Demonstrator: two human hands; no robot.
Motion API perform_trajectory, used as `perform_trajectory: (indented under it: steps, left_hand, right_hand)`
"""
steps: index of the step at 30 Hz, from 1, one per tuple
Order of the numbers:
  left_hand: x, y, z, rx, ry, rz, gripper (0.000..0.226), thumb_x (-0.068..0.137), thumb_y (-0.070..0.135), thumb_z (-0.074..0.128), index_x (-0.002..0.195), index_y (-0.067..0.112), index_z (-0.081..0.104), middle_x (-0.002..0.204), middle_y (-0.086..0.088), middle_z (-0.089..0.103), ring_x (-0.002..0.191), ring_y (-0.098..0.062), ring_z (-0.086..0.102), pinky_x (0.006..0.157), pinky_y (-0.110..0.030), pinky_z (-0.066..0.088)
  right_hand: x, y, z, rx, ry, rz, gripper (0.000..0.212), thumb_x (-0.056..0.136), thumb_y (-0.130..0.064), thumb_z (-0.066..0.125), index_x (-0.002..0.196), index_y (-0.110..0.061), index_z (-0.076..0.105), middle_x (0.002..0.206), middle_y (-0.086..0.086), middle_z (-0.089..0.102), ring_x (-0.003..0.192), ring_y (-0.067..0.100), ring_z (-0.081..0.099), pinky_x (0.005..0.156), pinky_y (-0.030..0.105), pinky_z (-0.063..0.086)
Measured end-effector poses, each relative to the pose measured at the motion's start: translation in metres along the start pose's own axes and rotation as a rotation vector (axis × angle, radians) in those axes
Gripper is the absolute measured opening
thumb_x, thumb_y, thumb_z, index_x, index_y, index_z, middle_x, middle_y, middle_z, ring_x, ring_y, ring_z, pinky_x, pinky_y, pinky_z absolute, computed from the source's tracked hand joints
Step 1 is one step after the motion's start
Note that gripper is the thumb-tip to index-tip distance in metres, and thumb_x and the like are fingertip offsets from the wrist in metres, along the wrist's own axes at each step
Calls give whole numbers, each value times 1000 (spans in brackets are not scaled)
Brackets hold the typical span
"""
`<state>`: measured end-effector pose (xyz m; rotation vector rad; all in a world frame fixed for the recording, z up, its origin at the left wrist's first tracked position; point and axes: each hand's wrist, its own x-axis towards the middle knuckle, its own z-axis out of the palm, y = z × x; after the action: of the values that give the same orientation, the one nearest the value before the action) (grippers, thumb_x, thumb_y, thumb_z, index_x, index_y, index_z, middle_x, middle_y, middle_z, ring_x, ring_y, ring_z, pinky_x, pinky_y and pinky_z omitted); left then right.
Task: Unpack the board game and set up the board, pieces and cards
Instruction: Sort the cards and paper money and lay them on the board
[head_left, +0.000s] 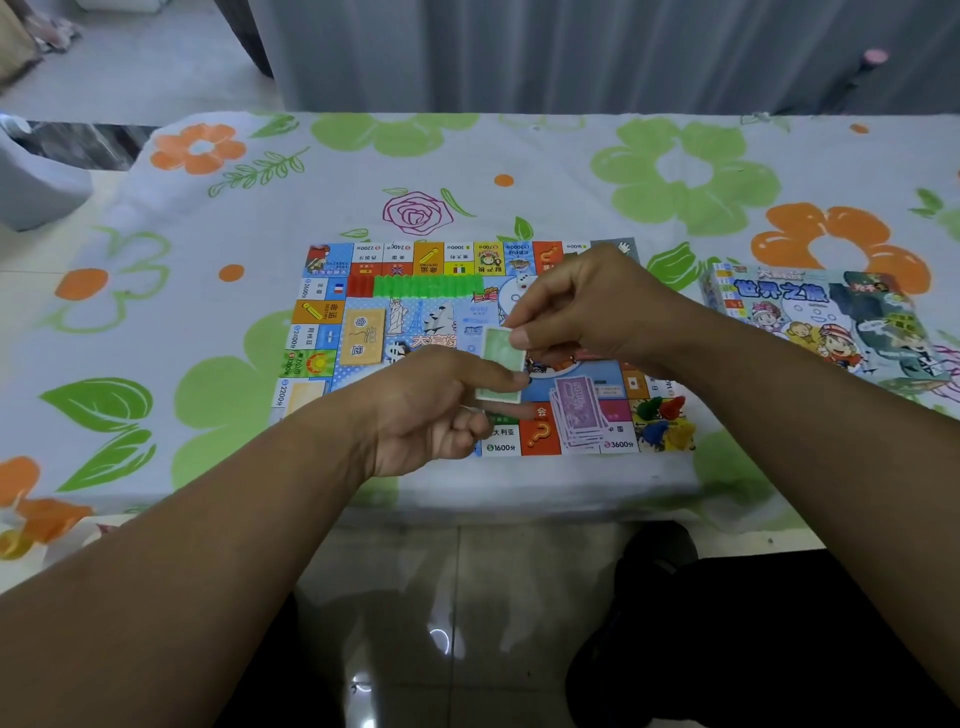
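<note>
The game board (395, 332) lies flat and unfolded on a table covered with a floral cloth (208, 218), its printed squares facing up. Both hands are held above the near half of the board. The right hand (587, 306) pinches the upper edge of a small stack of pale green notes (500, 364) between thumb and forefinger, with the remaining fingers curled. The left hand (431, 410) supports the same stack from below: the forefinger extends along its lower part, and the other fingers are folded toward the palm. The stack is tilted and held clear of the board surface. A fanned pile of purple notes (579, 413) rests on the near edge of the board, just right of the hands. Four pawns (662, 423), coloured green, red, blue and yellow, stand grouped on the near right corner square. A row of green houses (428, 286) adjoins a short row of red pieces (360, 286) along the far inner edge. A yellow card deck (363, 335) lies on the left inner area, and a white die (523, 282) sits near the far centre. The game box (810, 322) lies on the cloth to the right of the board.
</note>
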<state>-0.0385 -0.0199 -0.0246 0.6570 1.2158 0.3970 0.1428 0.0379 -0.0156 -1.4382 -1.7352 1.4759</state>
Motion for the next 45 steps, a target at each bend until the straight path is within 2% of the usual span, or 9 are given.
perform_trajectory:
  steps: [5,8,12,16,18,20,23,39,45]
  left_hand:
    - [1,-1,-12,119,318,81,17,87,1,64,102,0,69,84,-13,64,40,-11,48,37,-18,37]
    - [-1,-1,-12,245,400,136,17,89,-2,58,102,-2,68,78,-15,66,36,-12,48,38,-19,39]
    - [-1,-7,-7,511,361,171,16,88,-3,55,89,3,69,95,-22,74,45,-17,55,41,-22,44]
    - [2,-19,2,878,223,204,27,91,-1,51,95,12,74,97,-8,74,53,-15,68,46,-22,51]
    - [4,-25,6,1076,175,246,35,90,2,51,111,19,72,112,-1,71,78,-17,74,65,-27,59]
    - [3,-29,12,1267,158,306,43,90,8,54,127,25,66,129,0,65,109,-21,65,91,-34,56]
    - [1,-34,20,1402,118,361,44,93,16,53,135,26,57,132,-4,61,118,-26,58,97,-38,51]
    - [12,-40,23,1525,122,382,45,96,23,51,141,20,46,135,-5,58,117,-27,58,95,-41,53]
    - [16,-40,21,1505,135,381,41,96,24,51,137,21,49,130,-5,60,112,-24,60,89,-37,52]
  right_hand:
    - [6,20,-3,-132,-15,92,12,77,4,82,87,4,75,66,14,72,59,17,67,66,35,62]
    - [11,30,3,-199,-12,117,12,76,4,82,85,5,75,69,18,71,54,15,65,56,28,59]
    - [17,38,10,-283,-25,109,8,77,3,82,81,2,76,70,23,71,56,22,64,59,35,58]
    - [19,41,14,-400,-36,79,6,78,-1,82,79,-4,77,61,8,71,49,9,63,54,24,53]
    - [20,42,16,-443,-24,72,7,78,-5,83,79,-7,77,64,4,72,54,8,65,55,22,51]
    - [20,43,17,-480,-14,65,7,78,-8,83,79,-10,78,65,0,71,56,6,65,54,19,48]
    - [19,43,19,-521,-19,63,7,78,-8,84,80,-12,79,62,-8,67,58,4,63,58,21,46]
    - [23,49,24,-635,-2,53,4,79,-11,81,82,-13,78,79,-2,73,76,13,68,77,39,60]
    - [22,49,29,-780,-37,54,16,73,-25,82,80,-19,69,80,-2,69,74,14,66,66,33,56]
